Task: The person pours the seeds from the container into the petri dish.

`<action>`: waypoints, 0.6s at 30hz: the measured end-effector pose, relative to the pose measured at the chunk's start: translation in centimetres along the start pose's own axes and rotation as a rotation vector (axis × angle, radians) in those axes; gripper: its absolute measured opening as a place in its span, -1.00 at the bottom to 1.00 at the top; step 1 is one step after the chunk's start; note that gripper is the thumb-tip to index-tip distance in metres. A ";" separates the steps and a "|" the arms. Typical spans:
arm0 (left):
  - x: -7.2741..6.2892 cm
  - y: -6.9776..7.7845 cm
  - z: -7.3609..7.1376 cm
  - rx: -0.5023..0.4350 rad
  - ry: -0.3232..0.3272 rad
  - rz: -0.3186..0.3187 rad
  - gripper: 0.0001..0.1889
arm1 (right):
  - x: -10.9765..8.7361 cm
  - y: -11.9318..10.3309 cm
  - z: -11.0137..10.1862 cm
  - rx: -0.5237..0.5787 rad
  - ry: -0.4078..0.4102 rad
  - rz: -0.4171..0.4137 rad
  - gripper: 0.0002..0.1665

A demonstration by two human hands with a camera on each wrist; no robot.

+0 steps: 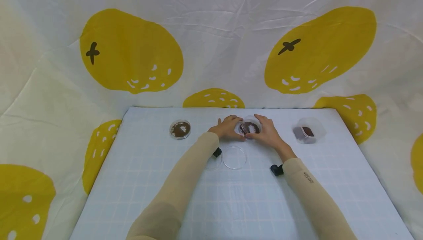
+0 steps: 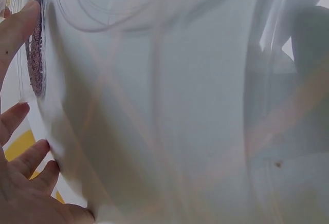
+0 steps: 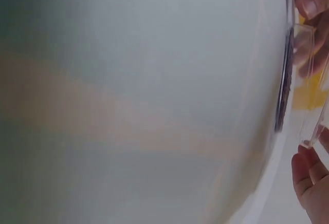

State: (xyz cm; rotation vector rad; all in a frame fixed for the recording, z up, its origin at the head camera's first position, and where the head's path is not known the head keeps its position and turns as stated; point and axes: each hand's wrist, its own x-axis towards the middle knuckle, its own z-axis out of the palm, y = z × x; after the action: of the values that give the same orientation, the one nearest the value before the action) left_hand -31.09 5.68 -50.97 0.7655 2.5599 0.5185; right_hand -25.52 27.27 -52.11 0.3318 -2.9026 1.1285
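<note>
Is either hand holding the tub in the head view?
No, the tub stands on the table, right of the right hand.

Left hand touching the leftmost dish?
Apart: the head view shows a strip of tablecloth between the left hand and the leftmost dish.

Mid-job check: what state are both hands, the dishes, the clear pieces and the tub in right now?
Middle dish: filled, dark brown with white
Clear lid: tilted at the middle dish
Left hand: gripping the middle dish
Right hand: holding the clear lid
Left dish: filled, brown with white
Clear round piece: lying flat
Second clear round piece: flat, partly hidden
Plastic tub: upright, dark brown contents
</note>
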 end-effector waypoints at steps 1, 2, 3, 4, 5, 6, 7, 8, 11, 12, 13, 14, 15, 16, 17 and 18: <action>0.0 -0.1 0.0 -0.001 -0.003 0.001 -0.03 | 0.1 -0.1 0.0 -0.013 -0.011 0.010 0.21; -0.1 -0.1 -0.1 -0.002 -0.005 0.003 -0.02 | 0.1 -0.3 0.1 -0.024 -0.023 0.019 0.22; -0.1 -0.1 -0.2 -0.006 -0.007 0.003 -0.02 | 0.2 -0.4 0.1 -0.033 -0.033 0.026 0.22; -0.2 -0.1 -0.2 -0.008 -0.010 0.003 -0.02 | 0.3 -0.5 0.1 -0.045 -0.042 0.032 0.22; -0.2 -0.1 -0.2 -0.008 -0.012 0.002 -0.02 | 0.4 -0.5 0.2 -0.057 -0.052 0.035 0.22; -0.3 -0.1 -0.2 -0.008 -0.014 0.001 -0.03 | 0.4 -0.6 0.2 -0.073 -0.058 0.034 0.22; -0.3 -0.1 -0.2 -0.008 -0.015 -0.001 -0.03 | 0.5 -0.7 0.2 -0.087 -0.063 0.033 0.21; -0.3 -0.1 -0.2 -0.006 -0.015 -0.002 -0.03 | 0.6 -0.7 0.2 -0.096 -0.066 0.029 0.20; -0.3 0.0 -0.3 -0.004 -0.018 -0.004 -0.05 | 0.8 -0.8 0.2 -0.116 -0.072 0.021 0.18; -0.3 0.0 -0.3 -0.003 -0.018 -0.004 -0.05 | 0.8 -0.9 0.3 -0.118 -0.073 0.019 0.18; -0.3 0.0 -0.3 -0.004 -0.017 -0.002 -0.05 | 0.9 -0.9 0.3 -0.120 -0.077 0.018 0.17; -0.4 0.0 -0.3 -0.004 -0.018 -0.001 -0.05 | 0.9 -0.9 0.3 -0.121 -0.079 0.019 0.17; -0.4 0.0 -0.3 -0.005 -0.017 0.000 -0.06 | 0.9 -0.9 0.3 -0.125 -0.082 0.018 0.16; -0.4 0.0 -0.4 -0.007 -0.017 0.001 -0.06 | 1.0 -0.9 0.4 -0.129 -0.086 0.017 0.16; -0.4 0.0 -0.4 -0.009 -0.017 0.002 -0.06 | 1.0 -0.9 0.4 -0.133 -0.089 0.018 0.15; -0.5 0.0 -0.4 -0.011 -0.017 0.004 -0.05 | 1.0 -0.9 0.4 -0.137 -0.092 0.016 0.15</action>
State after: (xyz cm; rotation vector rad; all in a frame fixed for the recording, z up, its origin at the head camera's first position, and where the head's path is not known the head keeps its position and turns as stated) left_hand -30.91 5.33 -50.51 0.7677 2.5385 0.5253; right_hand -26.34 26.17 -51.76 0.3672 -3.0471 0.9341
